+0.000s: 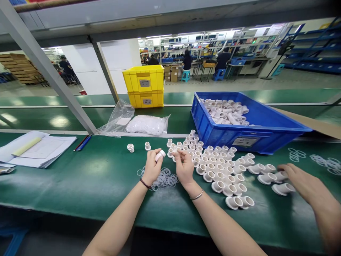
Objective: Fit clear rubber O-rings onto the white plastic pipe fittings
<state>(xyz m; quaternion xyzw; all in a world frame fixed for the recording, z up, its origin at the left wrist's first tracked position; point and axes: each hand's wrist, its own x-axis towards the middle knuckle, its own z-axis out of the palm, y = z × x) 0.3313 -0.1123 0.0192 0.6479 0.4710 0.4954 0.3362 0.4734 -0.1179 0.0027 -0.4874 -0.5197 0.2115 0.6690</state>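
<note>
White fitting (160,155) pinched in left grip (152,167); right grip (183,166) just beside.

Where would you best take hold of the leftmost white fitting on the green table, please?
Probably from above, pinching the leftmost white fitting by its round wall just under the wide rim. It stands upright, open mouth up, apart from its neighbour, with bare green table on both sides.

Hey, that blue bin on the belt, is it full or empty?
Partly full. The blue bin holds a heap of white fittings at its left end; bare blue inner wall shows beside them.
</note>
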